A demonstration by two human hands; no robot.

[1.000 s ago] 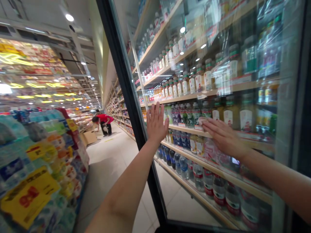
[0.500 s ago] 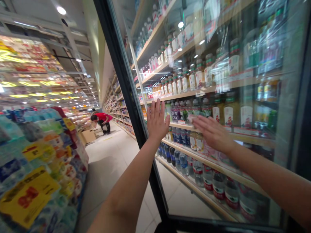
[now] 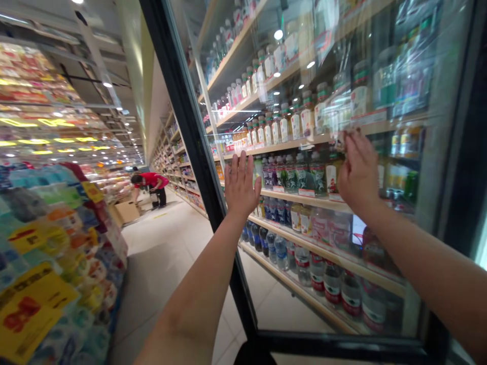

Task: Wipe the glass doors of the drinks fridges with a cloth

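My left hand (image 3: pixel 241 185) lies flat with fingers spread against the glass door (image 3: pixel 304 332), close to its black frame. Further right, my right hand (image 3: pixel 359 172) is raised to the same pane, its fingers stretched out and close together. A small blurred patch shows at its fingertips; whether that is a reflection or something thin, I cannot tell. Through the pane I see juice bottles (image 3: pixel 285 124) with white labels, and below them bottles with dark green labels (image 3: pixel 300 172). Clear bottles with red labels (image 3: pixel 333 286) fill the bottom shelf.
On the left stands a tall display of wrapped packs (image 3: pixel 61 233) with a yellow sign (image 3: pixel 32 306). A tiled aisle (image 3: pixel 167 253) runs beyond the door. Down it, a person in a red top (image 3: pixel 150 180) bends beside an open cardboard box (image 3: pixel 127 212).
My right hand has moved up and to the right across the glass, turning more upright. My left hand keeps its place on the pane. The view has shifted slightly.
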